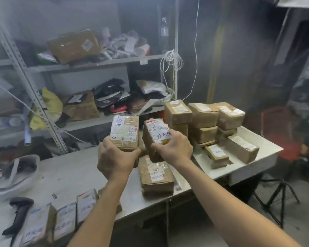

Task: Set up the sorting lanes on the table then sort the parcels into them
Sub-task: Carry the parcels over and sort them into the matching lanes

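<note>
- Grey metal shelving (43, 97) lines the wall behind the table, loaded with cardboard boxes and soft mail bags; a white cord (171, 59) is looped on its right upright.
- The pale table (70, 168) runs from the near left to the far right.
- The left hand (114, 161) grips the near end of a brown parcel (125, 131), holding it above the table; a white label with handwritten characters runs along its top.
- The right hand (173, 147) clasps a second parcel (155, 132), tilted, just beside the first and also marked with a handwritten white label; whether the two touch is unclear.
- Under both hands a third parcel (156, 177) lies flat on the table near its front edge.
- A stack of parcels (203, 118) stands at the far right of the table, with two more lying in front of it.
- A row of labelled parcels (64, 220) lines the near left edge, partly behind the left forearm.
- A black barcode scanner (18, 214) lies left of that row.
</note>
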A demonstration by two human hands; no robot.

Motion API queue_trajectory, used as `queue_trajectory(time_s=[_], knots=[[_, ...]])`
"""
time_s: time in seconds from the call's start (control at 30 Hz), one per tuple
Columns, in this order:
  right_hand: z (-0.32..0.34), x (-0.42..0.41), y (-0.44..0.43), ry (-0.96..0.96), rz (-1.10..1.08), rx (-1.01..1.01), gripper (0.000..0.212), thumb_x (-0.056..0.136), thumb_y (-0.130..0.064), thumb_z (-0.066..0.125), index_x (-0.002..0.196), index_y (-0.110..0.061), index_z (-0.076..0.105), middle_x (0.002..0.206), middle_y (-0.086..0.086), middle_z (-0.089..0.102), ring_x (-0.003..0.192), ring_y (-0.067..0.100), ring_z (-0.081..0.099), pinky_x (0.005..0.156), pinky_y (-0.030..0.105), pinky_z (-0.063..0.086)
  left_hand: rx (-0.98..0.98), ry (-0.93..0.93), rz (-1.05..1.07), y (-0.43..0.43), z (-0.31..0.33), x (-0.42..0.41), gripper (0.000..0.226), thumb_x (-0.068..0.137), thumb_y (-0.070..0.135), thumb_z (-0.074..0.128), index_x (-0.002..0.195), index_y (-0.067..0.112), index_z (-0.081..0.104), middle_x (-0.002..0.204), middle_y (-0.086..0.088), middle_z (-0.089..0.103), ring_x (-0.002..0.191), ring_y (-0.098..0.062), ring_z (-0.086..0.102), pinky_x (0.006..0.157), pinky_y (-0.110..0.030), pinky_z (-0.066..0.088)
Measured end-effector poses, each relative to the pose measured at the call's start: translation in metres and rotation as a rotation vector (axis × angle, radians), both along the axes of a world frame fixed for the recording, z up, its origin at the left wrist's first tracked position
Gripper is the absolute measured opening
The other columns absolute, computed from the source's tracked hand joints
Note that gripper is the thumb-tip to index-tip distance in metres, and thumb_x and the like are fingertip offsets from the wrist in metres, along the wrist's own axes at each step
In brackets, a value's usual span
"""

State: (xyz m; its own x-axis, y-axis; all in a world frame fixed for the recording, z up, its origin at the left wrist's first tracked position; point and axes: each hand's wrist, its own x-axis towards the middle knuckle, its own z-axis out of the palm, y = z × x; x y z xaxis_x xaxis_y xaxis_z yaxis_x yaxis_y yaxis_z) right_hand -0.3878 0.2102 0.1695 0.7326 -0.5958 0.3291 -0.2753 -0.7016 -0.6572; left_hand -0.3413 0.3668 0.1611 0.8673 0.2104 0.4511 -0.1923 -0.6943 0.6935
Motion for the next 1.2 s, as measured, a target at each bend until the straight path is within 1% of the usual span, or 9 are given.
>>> queue_trajectory(time_s=[0.17, 0.27, 0.37, 0.47, 0.63, 0.8, 0.97, 1.1, 1.2], knots=[[0.004, -0.044, -0.114, -0.015, -0.09, -0.015, 0.057, 0.063, -0.068, 0.071, 0.103, -0.028, 0.063, 0.098, -0.007, 0.067, 0.09, 0.016, 0.062, 0.064, 0.03, 0.042, -0.033, 0.0, -0.058, -0.113, 0.003, -0.034, 0.09, 0.051, 0.052, 0.089, 0.122, 0.015, 0.048, 0.111, -0.007, 0.057, 0.1, -0.027, 0.057, 0.068, -0.03, 0.037], [0.003, -0.065, -0.178, -0.018, -0.149, -0.018, 0.065, 0.065, -0.067, 0.073, 0.115, -0.028, 0.061, 0.108, -0.005, 0.067, 0.099, 0.018, 0.062, 0.073, 0.036, 0.052, -0.044, -0.006, -0.136, -0.181, 0.0, -0.049, 0.09, 0.053, 0.051, 0.089, 0.125, 0.016, 0.048, 0.113, -0.007, 0.058, 0.101, -0.024, 0.058, 0.069, -0.028, 0.037], [0.003, -0.081, -0.24, -0.006, -0.189, -0.002, 0.069, 0.069, -0.062, 0.075, 0.125, -0.024, 0.059, 0.115, -0.003, 0.065, 0.108, 0.02, 0.059, 0.076, 0.035, 0.047, -0.042, 0.006, -0.208, -0.245, -0.009, -0.052, 0.094, 0.053, 0.054, 0.088, 0.128, 0.017, 0.046, 0.116, -0.007, 0.057, 0.103, -0.024, 0.057, 0.07, -0.031, 0.043], [-0.001, -0.089, -0.296, 0.023, -0.225, 0.007, 0.063, 0.069, -0.06, 0.073, 0.122, -0.029, 0.059, 0.11, -0.006, 0.064, 0.105, 0.019, 0.059, 0.071, 0.032, 0.037, -0.061, 0.033, -0.249, -0.307, -0.021, -0.049, 0.096, 0.052, 0.057, 0.088, 0.129, 0.018, 0.045, 0.118, -0.006, 0.056, 0.106, -0.024, 0.057, 0.073, -0.034, 0.048], [-0.024, -0.085, -0.385, 0.064, -0.307, 0.045, 0.053, 0.061, -0.055, 0.073, 0.108, -0.034, 0.062, 0.095, -0.014, 0.064, 0.093, 0.015, 0.061, 0.068, 0.032, 0.043, -0.12, 0.064, -0.291, -0.404, -0.055, -0.042, 0.097, 0.046, 0.056, 0.088, 0.126, 0.017, 0.049, 0.113, -0.005, 0.057, 0.105, -0.025, 0.056, 0.074, -0.035, 0.047], [-0.042, -0.072, -0.466, 0.165, -0.328, 0.071, 0.057, 0.067, -0.049, 0.077, 0.117, -0.026, 0.063, 0.104, -0.009, 0.065, 0.103, 0.02, 0.061, 0.074, 0.033, 0.042, -0.123, 0.172, -0.292, -0.481, -0.091, -0.033, 0.099, 0.051, 0.057, 0.088, 0.132, 0.018, 0.046, 0.118, -0.005, 0.055, 0.106, -0.022, 0.055, 0.073, -0.031, 0.047], [-0.07, -0.06, -0.529, 0.2, -0.298, 0.106, 0.051, 0.062, -0.05, 0.077, 0.108, -0.032, 0.063, 0.095, -0.011, 0.065, 0.088, 0.016, 0.058, 0.066, 0.032, 0.038, -0.058, 0.24, -0.219, -0.523, -0.121, -0.023, 0.099, 0.05, 0.056, 0.088, 0.131, 0.016, 0.046, 0.117, -0.005, 0.054, 0.105, -0.024, 0.056, 0.075, -0.034, 0.049], [-0.101, -0.044, -0.569, 0.229, -0.192, 0.135, 0.045, 0.061, -0.055, 0.075, 0.095, -0.032, 0.056, 0.088, -0.012, 0.061, 0.086, 0.014, 0.059, 0.061, 0.03, 0.04, -0.047, 0.289, -0.106, -0.545, -0.142, -0.022, 0.097, 0.053, 0.055, 0.087, 0.132, 0.019, 0.044, 0.118, -0.004, 0.054, 0.104, -0.024, 0.057, 0.073, -0.032, 0.048], [-0.12, -0.031, -0.595, 0.274, -0.072, 0.129, 0.048, 0.063, -0.057, 0.074, 0.101, -0.034, 0.057, 0.092, -0.011, 0.062, 0.087, 0.015, 0.059, 0.058, 0.028, 0.036, -0.027, 0.349, 0.023, -0.56, -0.153, -0.029, 0.096, 0.056, 0.055, 0.086, 0.134, 0.02, 0.043, 0.123, -0.003, 0.055, 0.109, -0.025, 0.056, 0.074, -0.031, 0.042]])
